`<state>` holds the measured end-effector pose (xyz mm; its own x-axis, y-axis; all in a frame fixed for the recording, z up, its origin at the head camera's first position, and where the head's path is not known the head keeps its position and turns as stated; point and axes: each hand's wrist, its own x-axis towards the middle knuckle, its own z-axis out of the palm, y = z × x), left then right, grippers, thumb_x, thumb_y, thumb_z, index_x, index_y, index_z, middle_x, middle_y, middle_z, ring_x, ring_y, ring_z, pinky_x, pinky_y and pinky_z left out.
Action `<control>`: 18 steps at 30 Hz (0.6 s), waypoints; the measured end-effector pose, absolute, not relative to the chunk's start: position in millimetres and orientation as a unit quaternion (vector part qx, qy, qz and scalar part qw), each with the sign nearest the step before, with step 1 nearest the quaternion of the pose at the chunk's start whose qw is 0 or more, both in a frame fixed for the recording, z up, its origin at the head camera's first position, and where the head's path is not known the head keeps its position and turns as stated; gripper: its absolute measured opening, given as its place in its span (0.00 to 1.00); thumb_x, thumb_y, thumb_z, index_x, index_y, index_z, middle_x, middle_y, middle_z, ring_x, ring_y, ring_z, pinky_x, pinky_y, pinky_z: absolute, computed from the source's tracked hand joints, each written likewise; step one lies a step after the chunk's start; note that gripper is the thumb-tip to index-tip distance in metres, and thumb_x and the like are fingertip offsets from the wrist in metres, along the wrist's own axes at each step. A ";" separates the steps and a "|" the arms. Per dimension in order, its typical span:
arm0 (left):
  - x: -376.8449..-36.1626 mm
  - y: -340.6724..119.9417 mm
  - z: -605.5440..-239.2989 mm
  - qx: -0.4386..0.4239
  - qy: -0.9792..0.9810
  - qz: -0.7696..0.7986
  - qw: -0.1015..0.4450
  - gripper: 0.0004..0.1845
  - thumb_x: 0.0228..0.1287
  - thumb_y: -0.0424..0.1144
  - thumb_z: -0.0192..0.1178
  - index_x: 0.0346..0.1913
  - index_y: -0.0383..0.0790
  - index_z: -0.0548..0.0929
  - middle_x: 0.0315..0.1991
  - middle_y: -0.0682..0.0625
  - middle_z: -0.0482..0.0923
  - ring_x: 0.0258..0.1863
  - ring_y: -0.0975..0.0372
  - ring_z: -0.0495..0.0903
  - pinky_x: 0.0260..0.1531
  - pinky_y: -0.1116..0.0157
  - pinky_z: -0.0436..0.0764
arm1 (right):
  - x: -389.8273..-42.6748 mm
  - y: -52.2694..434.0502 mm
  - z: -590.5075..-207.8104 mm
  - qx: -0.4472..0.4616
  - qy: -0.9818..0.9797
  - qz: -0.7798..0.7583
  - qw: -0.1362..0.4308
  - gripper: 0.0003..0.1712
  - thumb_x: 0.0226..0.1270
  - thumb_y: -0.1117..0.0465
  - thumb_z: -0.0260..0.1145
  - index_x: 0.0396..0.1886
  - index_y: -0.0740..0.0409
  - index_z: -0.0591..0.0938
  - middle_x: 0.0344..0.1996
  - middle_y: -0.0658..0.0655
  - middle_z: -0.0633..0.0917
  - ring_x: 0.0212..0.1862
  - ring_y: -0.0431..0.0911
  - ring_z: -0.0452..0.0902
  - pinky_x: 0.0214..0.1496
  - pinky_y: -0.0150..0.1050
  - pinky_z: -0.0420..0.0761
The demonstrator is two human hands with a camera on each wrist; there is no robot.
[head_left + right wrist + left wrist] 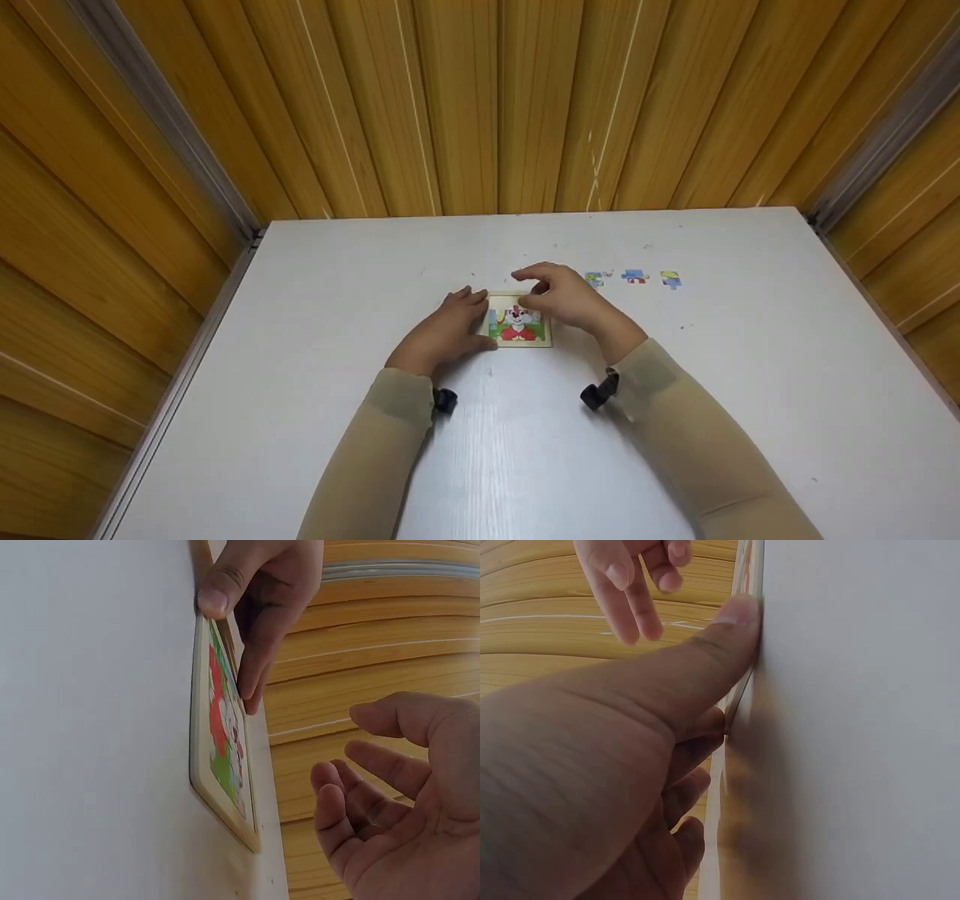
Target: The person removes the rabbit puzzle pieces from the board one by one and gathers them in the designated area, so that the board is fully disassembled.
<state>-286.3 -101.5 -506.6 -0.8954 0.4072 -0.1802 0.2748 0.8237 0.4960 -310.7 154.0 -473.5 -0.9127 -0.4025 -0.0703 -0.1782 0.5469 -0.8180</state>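
A small square jigsaw puzzle in a pale wooden frame (520, 344) lies flat on the white table. Its assembled lower part shows a cartoon animal in red on green (217, 709), while a strip along the far side is bare wood. My left hand (448, 331) holds the frame at its left side, thumb on the near corner and fingers at the far one. Above the frame's far right corner hovers my right hand (568, 298), its fingers loosely bent and nothing between them, as the right wrist view shows.
Three loose puzzle pieces lie in a row beyond my right hand: a left one (595, 279), a middle one (635, 277) and a right one (671, 279). A wood-patterned wall (465, 105) stands behind the white table (337, 300).
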 end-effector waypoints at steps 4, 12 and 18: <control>-286.6 -101.0 -507.5 0.183 0.944 0.234 0.143 0.49 0.75 0.54 0.77 0.91 0.46 0.65 0.93 0.50 0.58 0.96 0.46 0.48 0.93 0.43 0.58 | -308.5 145.6 -480.8 -0.165 0.857 -0.465 0.147 0.34 0.79 0.56 0.73 0.81 0.56 0.81 0.76 0.62 0.83 0.61 0.53 0.86 0.53 0.36 0.86; -287.0 -101.2 -504.1 0.180 0.946 0.230 0.142 0.49 0.75 0.55 0.77 0.91 0.48 0.65 0.94 0.52 0.57 0.96 0.47 0.48 0.92 0.43 0.58 | -305.9 136.9 -489.2 -0.169 0.852 -0.473 0.148 0.31 0.79 0.57 0.72 0.79 0.56 0.83 0.77 0.61 0.83 0.66 0.57 0.86 0.66 0.47 0.88; -283.9 -102.5 -505.1 0.184 0.943 0.237 0.145 0.48 0.76 0.56 0.75 0.91 0.45 0.65 0.94 0.52 0.56 0.96 0.48 0.46 0.93 0.42 0.57 | -305.8 132.8 -500.5 -0.178 0.865 -0.444 0.152 0.30 0.78 0.59 0.73 0.77 0.58 0.84 0.72 0.63 0.86 0.68 0.57 0.84 0.73 0.53 0.84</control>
<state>-283.9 -102.5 -505.1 -0.8898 0.4165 -0.1863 0.2792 0.8200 0.4996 -305.8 132.8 -500.5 -0.8903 -0.4429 -0.1056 -0.1719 0.5417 -0.8228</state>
